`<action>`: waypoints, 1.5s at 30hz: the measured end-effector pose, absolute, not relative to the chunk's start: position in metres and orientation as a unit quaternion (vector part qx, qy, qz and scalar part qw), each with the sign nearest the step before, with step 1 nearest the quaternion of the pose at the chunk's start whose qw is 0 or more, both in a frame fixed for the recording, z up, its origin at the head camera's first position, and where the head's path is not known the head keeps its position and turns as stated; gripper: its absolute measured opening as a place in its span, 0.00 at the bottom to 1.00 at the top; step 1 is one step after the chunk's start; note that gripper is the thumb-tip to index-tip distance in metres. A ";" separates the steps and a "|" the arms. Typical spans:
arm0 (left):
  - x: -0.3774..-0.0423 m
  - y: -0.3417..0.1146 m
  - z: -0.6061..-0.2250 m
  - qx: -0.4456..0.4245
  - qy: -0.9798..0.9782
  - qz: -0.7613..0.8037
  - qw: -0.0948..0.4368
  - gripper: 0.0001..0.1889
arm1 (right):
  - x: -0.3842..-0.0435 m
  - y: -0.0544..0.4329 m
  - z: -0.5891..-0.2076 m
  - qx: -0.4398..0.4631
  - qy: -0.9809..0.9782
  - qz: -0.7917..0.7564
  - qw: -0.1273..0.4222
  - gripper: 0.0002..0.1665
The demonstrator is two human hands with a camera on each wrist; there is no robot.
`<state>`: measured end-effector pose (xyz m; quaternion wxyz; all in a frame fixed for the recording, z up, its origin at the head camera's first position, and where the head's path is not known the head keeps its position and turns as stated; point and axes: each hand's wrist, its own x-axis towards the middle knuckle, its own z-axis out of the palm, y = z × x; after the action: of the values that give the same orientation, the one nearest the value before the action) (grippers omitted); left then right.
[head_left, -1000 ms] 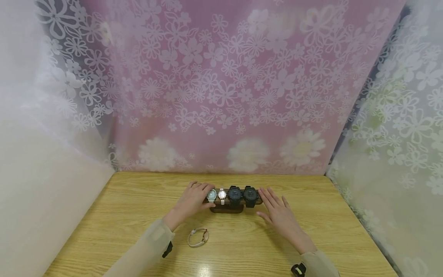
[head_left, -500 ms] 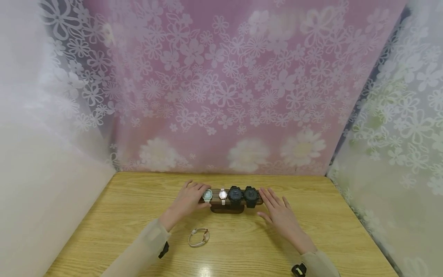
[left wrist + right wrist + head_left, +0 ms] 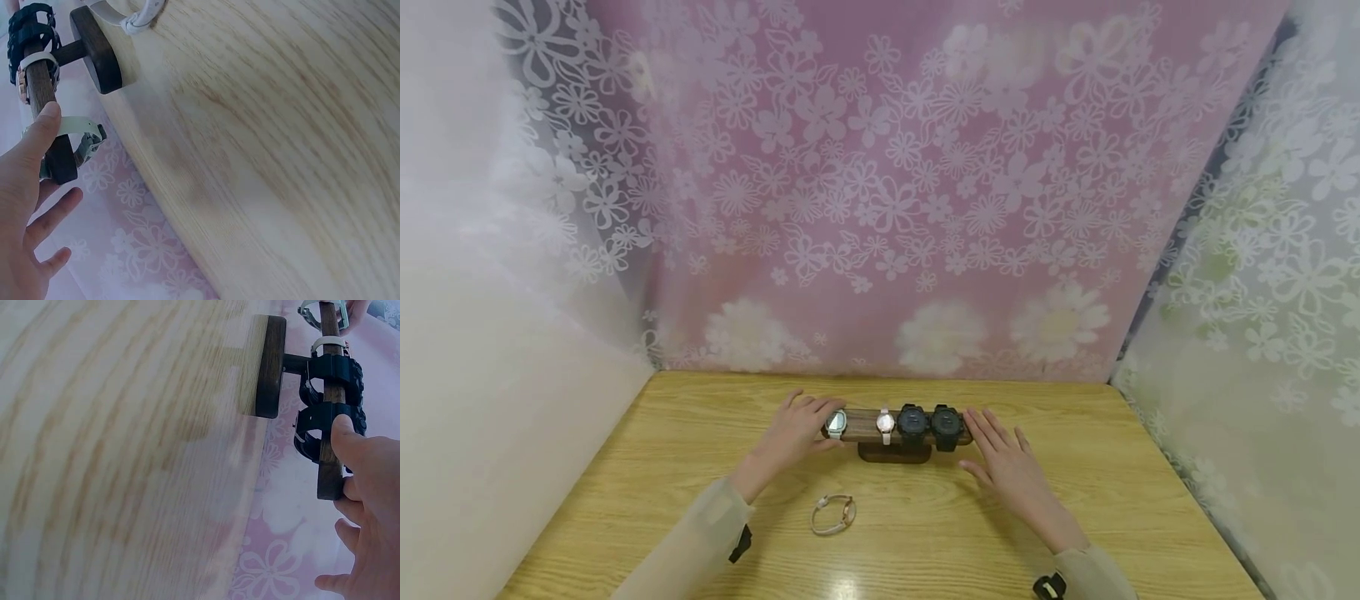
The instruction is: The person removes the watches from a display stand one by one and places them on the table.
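Note:
A dark wooden watch stand stands on the table with a row of watches round its bar. At the bar's left end, my left hand pinches a mint-green watch between thumb and fingers; the left wrist view shows the thumb on its strap. My right hand holds the bar's right end, thumb in front and a finger behind in the right wrist view. Beside it sit two black watches, the left one and the right one. A small white-strapped watch is left of them, with bare bar beyond.
Another pale-strapped watch lies fastened in a loop on the wooden table, in front of the stand. Flowered curtains close off the back and sides. Dark devices are strapped to both wrists.
My left hand has slid the mint-green watch leftward along the bar, widening the gap to the white-strapped watch. My right hand has stayed at the bar's right end.

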<state>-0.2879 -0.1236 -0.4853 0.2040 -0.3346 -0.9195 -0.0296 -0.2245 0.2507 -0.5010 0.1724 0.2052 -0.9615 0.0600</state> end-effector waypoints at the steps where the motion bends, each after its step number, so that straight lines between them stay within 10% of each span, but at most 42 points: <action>1: -0.288 -0.126 -0.486 -0.333 -0.920 -0.030 0.204 0.36 | -0.225 0.250 -0.501 0.205 -0.962 0.060 0.170 0.48; 45: -0.237 -0.164 -0.481 -0.328 -0.911 -0.023 0.248 0.30 | -0.224 0.249 -0.501 0.212 -0.959 0.071 0.174 0.49</action>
<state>-0.2368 -0.1639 -0.4808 0.2478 -0.3283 -0.9112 -0.0234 -0.2243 0.2492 -0.5009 0.1742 0.2118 -0.9590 0.0713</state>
